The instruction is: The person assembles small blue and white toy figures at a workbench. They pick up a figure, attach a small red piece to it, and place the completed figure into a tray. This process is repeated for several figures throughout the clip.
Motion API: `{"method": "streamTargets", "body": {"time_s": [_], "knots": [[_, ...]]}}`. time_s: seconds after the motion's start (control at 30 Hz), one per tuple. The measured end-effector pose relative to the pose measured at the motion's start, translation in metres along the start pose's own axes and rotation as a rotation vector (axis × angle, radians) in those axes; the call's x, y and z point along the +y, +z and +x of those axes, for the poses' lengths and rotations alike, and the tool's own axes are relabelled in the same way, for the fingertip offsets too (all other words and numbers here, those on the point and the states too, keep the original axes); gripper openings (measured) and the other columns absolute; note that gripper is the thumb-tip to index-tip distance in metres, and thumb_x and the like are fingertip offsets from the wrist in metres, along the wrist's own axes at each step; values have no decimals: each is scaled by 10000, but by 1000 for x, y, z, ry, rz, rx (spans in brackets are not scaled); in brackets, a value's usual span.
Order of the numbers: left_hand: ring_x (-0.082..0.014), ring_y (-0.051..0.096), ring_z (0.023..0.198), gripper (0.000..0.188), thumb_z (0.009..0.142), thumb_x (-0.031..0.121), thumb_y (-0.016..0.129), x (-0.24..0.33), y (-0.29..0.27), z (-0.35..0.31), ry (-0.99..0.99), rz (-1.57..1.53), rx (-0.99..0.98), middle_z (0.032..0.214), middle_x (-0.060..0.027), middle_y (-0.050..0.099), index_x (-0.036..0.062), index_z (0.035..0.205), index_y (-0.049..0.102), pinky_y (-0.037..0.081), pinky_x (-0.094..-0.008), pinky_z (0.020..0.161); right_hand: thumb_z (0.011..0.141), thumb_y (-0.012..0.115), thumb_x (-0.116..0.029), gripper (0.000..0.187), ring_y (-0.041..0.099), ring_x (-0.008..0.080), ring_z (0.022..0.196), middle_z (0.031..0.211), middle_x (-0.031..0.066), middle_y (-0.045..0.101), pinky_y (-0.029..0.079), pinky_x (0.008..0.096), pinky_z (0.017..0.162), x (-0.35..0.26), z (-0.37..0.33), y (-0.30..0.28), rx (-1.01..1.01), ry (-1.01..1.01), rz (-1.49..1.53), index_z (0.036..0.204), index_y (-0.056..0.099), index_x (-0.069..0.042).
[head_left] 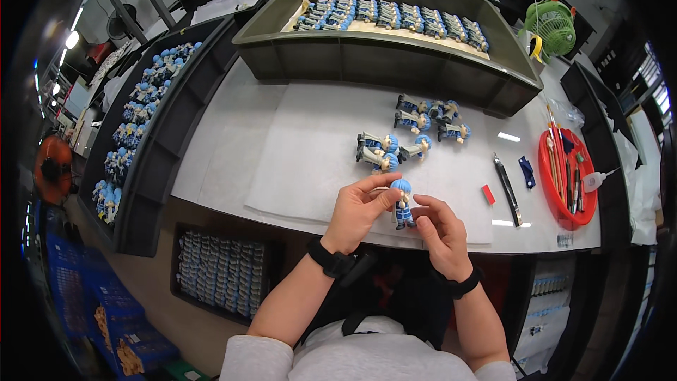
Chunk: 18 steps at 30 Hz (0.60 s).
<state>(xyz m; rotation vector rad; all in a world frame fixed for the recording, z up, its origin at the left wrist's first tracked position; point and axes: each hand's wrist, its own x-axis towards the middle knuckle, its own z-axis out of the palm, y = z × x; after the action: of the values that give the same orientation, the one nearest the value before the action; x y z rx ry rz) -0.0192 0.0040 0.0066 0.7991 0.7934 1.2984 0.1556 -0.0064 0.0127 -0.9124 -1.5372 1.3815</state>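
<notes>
Upright above the near edge of the table is a small blue-haired figurine [403, 213] with blue and white clothing. My left hand [357, 212] pinches it near the head between thumb and index finger. On its other side, my right hand [446, 238] is half curled, thumb and fingers apart; whether a fingertip touches the figurine I cannot tell. Just beyond my hands lie several like figurines [381, 152] in a loose cluster. Another group of figurines [416, 120] rests farther back on the white sheet [310, 141].
A large olive tray [395, 63] of figurines stands at the back, a dark crate [176, 113] of more at left. To the right are a red eraser-like block [489, 195], a craft knife [508, 190] and a red tray [589, 212] with brushes. A green fan [550, 27] stands behind.
</notes>
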Motion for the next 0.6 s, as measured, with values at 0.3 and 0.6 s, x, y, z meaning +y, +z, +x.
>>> {"method": "streamTargets", "body": {"time_s": [0.3, 0.6], "knots": [[-98, 573, 821, 343, 849, 114, 600, 1, 0, -2, 1, 32, -9, 947, -56, 620, -20, 1157, 533, 470, -233, 738, 828, 596, -33, 396, 562, 128, 843, 969, 89, 552, 476, 246, 742, 3, -1, 0, 46, -62, 70, 1195, 451, -6], [-104, 563, 911, 314, 818, -24, 590, -3, 2, -4, 86, 66, 18, 1068, -85, 583, -26, 1129, 546, 454, -226, 832, 693, 696, 55, 519, 528, 127, 899, 1045, 75, 490, 498, 230, 730, 5, 4, 3, 213, -170, -36, 1159, 479, -13]]}}
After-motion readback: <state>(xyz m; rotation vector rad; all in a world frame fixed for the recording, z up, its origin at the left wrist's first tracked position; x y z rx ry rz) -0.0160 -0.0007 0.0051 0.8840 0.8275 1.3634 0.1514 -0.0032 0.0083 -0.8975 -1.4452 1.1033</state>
